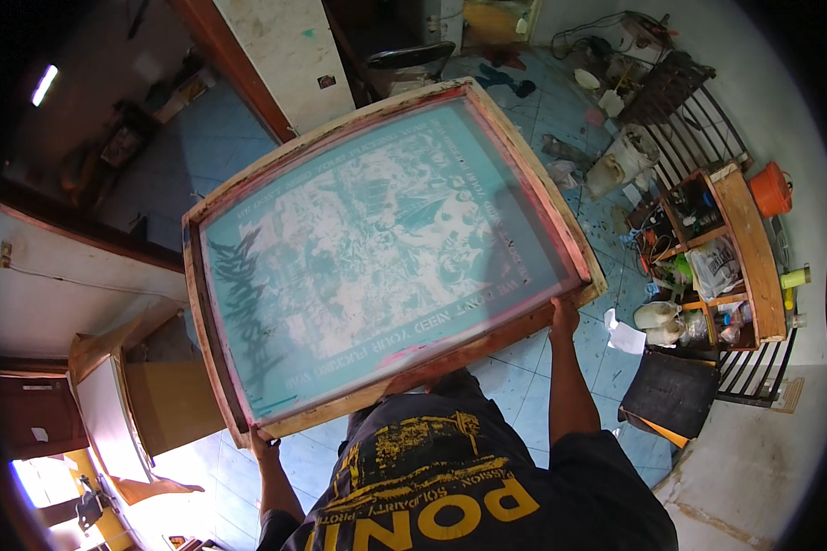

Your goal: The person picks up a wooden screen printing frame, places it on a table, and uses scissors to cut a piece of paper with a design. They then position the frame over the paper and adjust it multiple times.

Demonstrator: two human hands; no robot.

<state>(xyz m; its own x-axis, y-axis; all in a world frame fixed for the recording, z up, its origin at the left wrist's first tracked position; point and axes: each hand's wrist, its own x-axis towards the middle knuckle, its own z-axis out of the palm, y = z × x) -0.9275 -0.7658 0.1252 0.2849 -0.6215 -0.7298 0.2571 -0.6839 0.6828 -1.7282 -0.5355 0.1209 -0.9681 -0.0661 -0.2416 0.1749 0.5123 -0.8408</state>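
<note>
A large wood-framed screen-printing screen (377, 257), teal mesh with a pale, detailed design and lettering along its edges, fills the middle of the view, held flat or slightly tilted in front of my body. My left hand (266, 441) grips the frame at its near left corner, the fingers partly hidden by the wood. My right hand (564, 317) holds the frame near its near right corner. Pink stains line the inner edge of the frame. My dark shirt with yellow print shows below it.
Blue floor tiles (524, 381) surround me. At the right, a wooden cubby shelf (749, 257) holds bags and bottles, beside an orange bucket (770, 188) and a black metal rack (753, 376). A doorway and wall (271, 46) stand at the far left. Boards (170, 404) lean at the lower left.
</note>
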